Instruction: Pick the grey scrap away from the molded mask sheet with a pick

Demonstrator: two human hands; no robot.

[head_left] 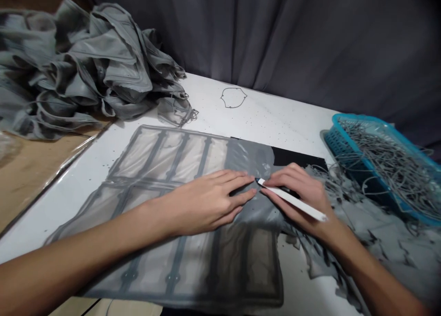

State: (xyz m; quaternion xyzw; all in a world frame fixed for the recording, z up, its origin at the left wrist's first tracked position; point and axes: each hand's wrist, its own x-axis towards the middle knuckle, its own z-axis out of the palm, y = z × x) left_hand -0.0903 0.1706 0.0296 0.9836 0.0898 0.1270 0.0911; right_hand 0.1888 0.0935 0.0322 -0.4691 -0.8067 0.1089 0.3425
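A thin grey sheet (193, 251) with rows of translucent rectangular panels and darker ribs lies across the white table. My left hand (210, 199) rests flat on it, fingers stretched toward the right. My right hand (303, 192) grips a white pen-like tool (292, 202), whose dark tip points left and meets the sheet just beyond my left fingertips. Beneath the sheet's upper right part, a black mat (299, 159) shows. The lower fingers of my right hand are partly hidden behind the tool.
Crumpled grey sheets (103, 63) are heaped at the upper left. On the right, a blue basket (351, 143) holds tangled grey strips, with grey scraps (389, 242) below it. A thin outlined loop (233, 98) lies near the dark curtain (275, 36).
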